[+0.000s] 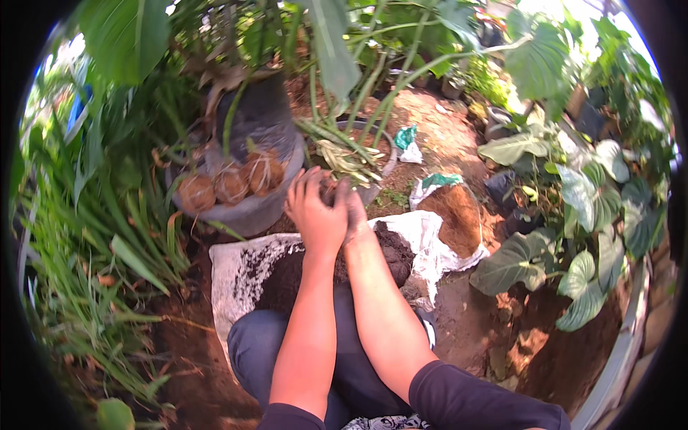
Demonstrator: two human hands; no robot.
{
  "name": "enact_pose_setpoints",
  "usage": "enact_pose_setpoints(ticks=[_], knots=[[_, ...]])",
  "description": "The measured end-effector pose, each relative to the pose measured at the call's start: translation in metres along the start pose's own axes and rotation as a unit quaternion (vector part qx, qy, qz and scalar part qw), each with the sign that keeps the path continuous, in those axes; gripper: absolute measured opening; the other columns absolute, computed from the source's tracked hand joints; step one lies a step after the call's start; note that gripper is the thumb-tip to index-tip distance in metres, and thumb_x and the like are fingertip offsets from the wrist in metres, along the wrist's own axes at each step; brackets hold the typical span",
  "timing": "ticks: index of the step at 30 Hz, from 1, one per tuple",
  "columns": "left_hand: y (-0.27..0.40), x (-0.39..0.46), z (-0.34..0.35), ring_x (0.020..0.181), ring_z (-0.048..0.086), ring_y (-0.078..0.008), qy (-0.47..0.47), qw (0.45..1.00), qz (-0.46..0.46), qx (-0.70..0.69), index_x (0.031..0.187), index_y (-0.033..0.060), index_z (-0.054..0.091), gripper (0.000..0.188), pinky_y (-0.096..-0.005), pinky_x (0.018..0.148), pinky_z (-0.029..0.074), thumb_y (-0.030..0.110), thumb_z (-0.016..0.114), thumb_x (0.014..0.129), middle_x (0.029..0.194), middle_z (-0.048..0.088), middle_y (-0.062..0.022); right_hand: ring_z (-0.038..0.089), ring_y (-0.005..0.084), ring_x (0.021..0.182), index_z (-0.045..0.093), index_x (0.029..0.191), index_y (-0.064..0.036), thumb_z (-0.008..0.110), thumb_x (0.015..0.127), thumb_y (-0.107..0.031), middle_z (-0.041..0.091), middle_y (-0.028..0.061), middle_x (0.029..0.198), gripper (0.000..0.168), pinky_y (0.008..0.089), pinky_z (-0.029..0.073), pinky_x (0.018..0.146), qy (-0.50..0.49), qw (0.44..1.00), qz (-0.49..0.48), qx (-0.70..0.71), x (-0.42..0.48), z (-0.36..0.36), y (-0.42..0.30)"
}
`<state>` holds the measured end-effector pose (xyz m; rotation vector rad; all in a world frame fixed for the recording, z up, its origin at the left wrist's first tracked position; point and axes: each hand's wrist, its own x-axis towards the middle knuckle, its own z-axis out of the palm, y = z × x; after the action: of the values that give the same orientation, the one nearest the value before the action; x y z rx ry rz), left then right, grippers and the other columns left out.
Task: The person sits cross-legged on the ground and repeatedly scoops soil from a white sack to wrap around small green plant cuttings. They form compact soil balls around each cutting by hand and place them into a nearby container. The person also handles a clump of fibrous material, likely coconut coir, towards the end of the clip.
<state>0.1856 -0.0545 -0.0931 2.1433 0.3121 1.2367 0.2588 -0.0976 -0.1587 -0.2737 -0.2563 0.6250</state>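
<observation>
My left hand (317,209) and my right hand (353,210) are cupped together in front of me, fingers pointing away. Between the palms they press a dark brown clump of soil (327,192), mostly hidden by the fingers. Beneath my forearms a white woven sack (228,274) lies spread on the ground, with a heap of dark soil (282,277) on it. Just beyond to the left, a grey plastic basin (250,219) holds three brown fibre balls (231,184) bound with pale string. Soil smudges the fingers of my right hand.
An open sack of brown coconut fibre (456,217) stands at the right. Behind my hands is a round pot (391,153) with cut stems and leaves across it. A green-and-white plastic bag (408,144) lies farther back. Long-leaved plants (123,226) crowd the left; broad-leaved plants (524,260) line the right.
</observation>
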Motion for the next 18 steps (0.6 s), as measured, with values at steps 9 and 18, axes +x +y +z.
enact_pose_setpoints(ticks=[9,18], knots=[[-0.017,-0.006,0.017,0.127,0.055,-0.0361,-0.039,0.998,0.053,-0.022,0.109,0.0061,0.071,0.021,-0.052,0.106,0.038,0.02,0.06,0.098,0.12,0.069,-0.0115,0.067,0.0198,0.092,0.066,0.11,-0.004,0.049,0.106,-0.018,0.068,0.0094,0.107,0.022,0.0343,0.057,0.084,0.066,0.997,-0.006,0.035,0.004,-0.008,0.004],[-0.016,0.0,0.016,0.106,0.061,-0.0348,-0.014,0.992,-0.005,-0.127,0.108,-0.0007,0.07,0.023,-0.046,0.096,0.045,0.018,0.067,0.095,0.112,0.07,-0.0156,0.065,0.0196,0.088,0.065,0.103,-0.01,0.045,0.106,-0.027,0.067,0.0038,0.098,0.026,0.0354,0.055,0.081,0.134,0.991,0.003,-0.03,0.001,0.012,0.001]])
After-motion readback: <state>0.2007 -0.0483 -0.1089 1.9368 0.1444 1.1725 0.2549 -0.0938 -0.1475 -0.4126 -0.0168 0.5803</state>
